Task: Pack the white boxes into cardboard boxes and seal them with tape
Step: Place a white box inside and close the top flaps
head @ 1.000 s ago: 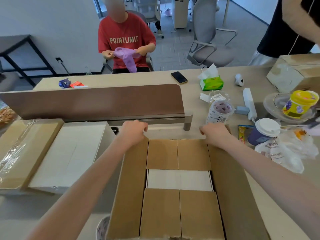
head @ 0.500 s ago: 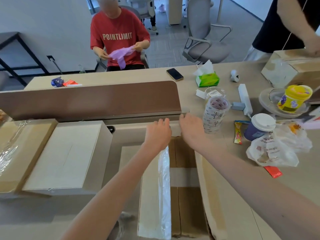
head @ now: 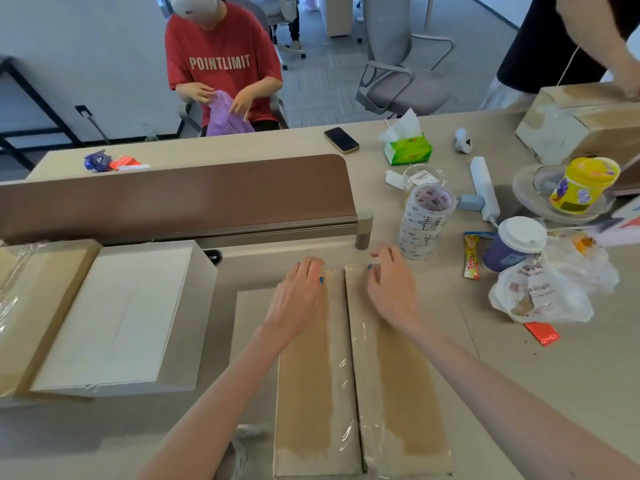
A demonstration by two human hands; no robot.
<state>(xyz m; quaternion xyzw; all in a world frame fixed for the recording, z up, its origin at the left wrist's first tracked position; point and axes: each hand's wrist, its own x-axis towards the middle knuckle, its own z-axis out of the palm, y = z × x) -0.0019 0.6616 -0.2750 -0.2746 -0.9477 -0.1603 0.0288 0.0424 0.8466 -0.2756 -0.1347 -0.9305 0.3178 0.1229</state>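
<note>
Now the left hand (head: 298, 299) lies flat, fingers (head: 306, 275) straight, pressing the box's (head: 304, 438) left flap (head: 301, 382); right hand (head: 391, 292), fingers loosely bent, fingertips touching the right flap (head: 408, 393).

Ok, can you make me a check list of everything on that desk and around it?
Surface: beige table, brown divider at the back.
Job's things: cardboard box, top flaps folded down; white box to its left; tape rolls stacked.
Clutter: phone, tissues, cup, plastic bag, yellow tub.
Hands: left hand flat on the left flap; right hand touching the right flap.
Cables: white power strip with a plug in it.
Surroundings: seated person in a red shirt holding a purple bag; grey chair.
</note>
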